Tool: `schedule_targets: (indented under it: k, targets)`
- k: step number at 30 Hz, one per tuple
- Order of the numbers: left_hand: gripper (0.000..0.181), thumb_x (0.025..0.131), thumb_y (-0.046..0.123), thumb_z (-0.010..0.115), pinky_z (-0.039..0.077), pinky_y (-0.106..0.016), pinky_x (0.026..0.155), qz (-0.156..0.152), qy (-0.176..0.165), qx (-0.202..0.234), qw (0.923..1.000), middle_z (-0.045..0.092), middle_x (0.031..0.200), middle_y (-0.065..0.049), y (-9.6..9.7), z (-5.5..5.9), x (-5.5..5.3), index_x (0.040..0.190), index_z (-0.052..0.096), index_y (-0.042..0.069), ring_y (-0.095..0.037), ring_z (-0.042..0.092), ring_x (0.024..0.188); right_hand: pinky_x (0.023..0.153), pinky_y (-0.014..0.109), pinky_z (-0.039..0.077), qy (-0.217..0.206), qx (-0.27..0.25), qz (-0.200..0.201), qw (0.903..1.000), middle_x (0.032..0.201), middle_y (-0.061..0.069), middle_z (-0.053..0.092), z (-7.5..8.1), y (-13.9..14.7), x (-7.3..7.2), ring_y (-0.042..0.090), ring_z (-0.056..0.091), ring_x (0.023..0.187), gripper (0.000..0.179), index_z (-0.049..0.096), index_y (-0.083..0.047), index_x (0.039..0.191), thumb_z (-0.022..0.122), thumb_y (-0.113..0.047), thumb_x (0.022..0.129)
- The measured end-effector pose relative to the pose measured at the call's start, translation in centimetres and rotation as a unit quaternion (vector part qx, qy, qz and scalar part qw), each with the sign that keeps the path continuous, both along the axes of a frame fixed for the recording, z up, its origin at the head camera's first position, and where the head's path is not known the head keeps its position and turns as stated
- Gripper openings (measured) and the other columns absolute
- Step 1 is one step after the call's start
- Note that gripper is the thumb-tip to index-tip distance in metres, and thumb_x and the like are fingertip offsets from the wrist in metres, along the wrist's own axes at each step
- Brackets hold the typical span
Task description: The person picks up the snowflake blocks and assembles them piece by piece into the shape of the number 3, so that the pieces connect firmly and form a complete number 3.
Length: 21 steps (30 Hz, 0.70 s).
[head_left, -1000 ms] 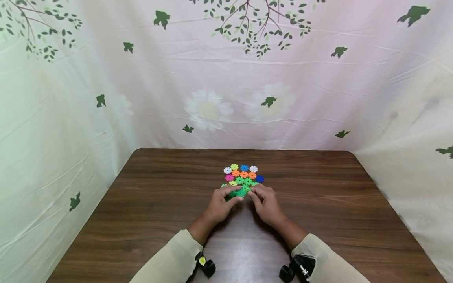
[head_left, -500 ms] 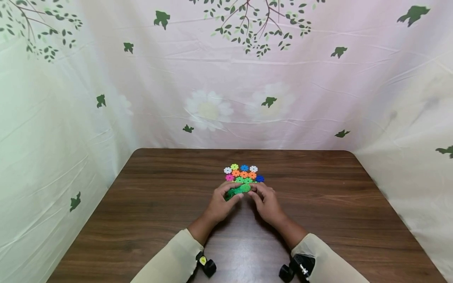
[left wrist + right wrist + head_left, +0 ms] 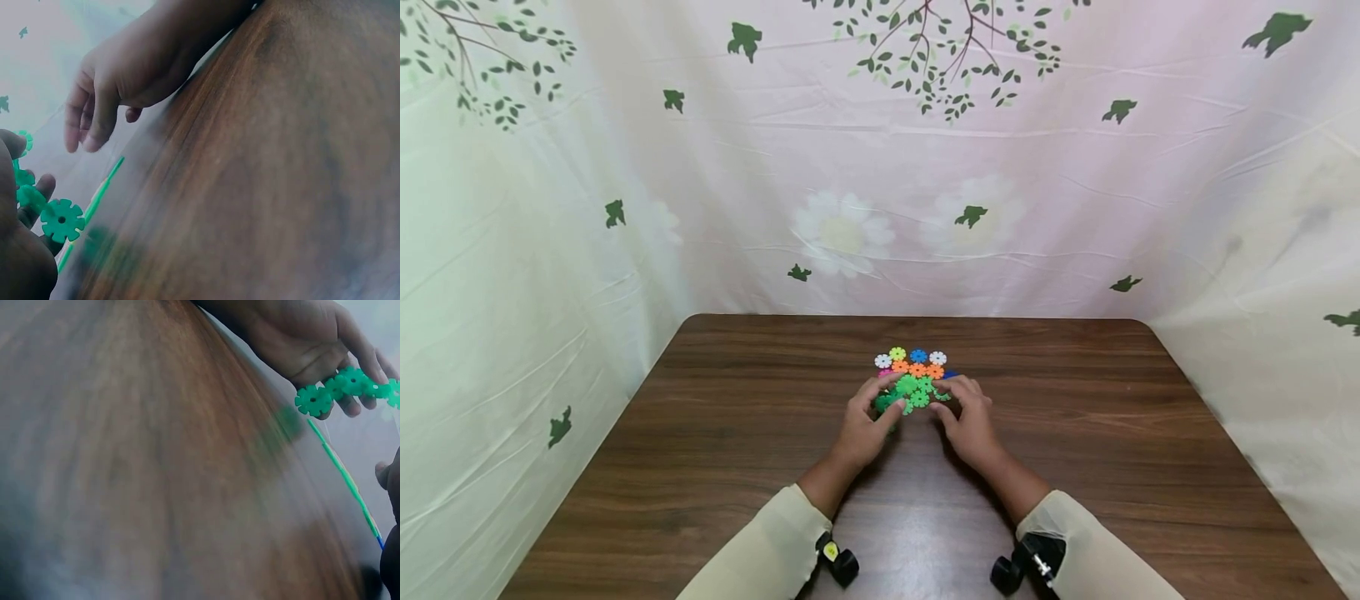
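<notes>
My left hand holds a joined cluster of green notched discs between thumb and fingers, raised just above the table. Beneath and beyond it, a flat panel of interlocking discs lies on the table, with orange, green, white, blue, yellow and pink pieces. Seen edge-on in the left wrist view, that panel is a thin green strip. My right hand hovers at the panel's right side, thumb and fingers apart, with nothing between them. The left fingers hide part of the panel's left side.
The brown wooden table runs out on all sides of the discs. A pale curtain printed with leaves and birds hangs behind it and at both sides. Black wrist cameras sit at both cuffs.
Both hands were at the green cluster before. The right hand's fingers have come away from it and spread, while the left hand has tipped the cluster leftward, baring more of the panel's green discs.
</notes>
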<state>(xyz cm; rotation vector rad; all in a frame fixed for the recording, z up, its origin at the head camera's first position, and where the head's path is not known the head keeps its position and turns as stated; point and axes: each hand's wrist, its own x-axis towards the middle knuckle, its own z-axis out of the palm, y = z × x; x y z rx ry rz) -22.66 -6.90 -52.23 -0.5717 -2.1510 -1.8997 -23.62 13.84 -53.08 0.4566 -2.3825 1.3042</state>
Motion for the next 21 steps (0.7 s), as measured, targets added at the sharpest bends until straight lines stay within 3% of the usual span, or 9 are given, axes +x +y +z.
schedule_targets:
  k: [6, 13, 21]
  targets:
    - [0.041, 0.105, 0.004, 0.070, 0.051, -0.023, 0.097, 0.009, 0.015, 0.009, 0.9998, 0.066, 0.130, -0.025, 0.1, 0.0, 0.0, 0.145, 0.064, -0.005, -0.026, 0.061, 0.119, 0.104, 0.062, 0.036, -0.058, 0.010, -0.023, 0.9980, 0.124, 0.016, 0.070, 0.1, 0.2, -0.4, 0.037, 0.058, 0.123, 0.038, 0.075, 0.000, 0.128, 0.085, 0.000, 0.091]
    - [0.039, 0.105, 0.001, 0.068, 0.050, -0.023, 0.091, 0.003, 0.008, 0.034, 0.9994, 0.063, 0.125, -0.027, 0.1, 0.1, 0.2, 0.143, 0.062, -0.003, -0.022, 0.057, 0.108, 0.107, 0.066, 0.031, -0.069, 0.009, -0.045, 0.9966, 0.127, 0.022, 0.067, 0.0, 0.6, -1.4, 0.041, 0.053, 0.127, 0.036, 0.076, 0.003, 0.125, 0.085, 0.000, 0.090]
    - [0.040, 0.105, 0.001, 0.066, 0.059, -0.026, 0.082, -0.017, -0.005, 0.044, 0.9989, 0.060, 0.124, -0.029, 0.1, 0.2, 0.3, 0.144, 0.058, -0.005, -0.016, 0.058, 0.100, 0.102, 0.064, 0.031, -0.105, 0.082, -0.046, 0.9900, 0.130, 0.019, 0.060, 0.3, 1.1, -2.1, 0.042, 0.047, 0.127, 0.040, 0.076, -0.002, 0.131, 0.087, -0.013, 0.094]
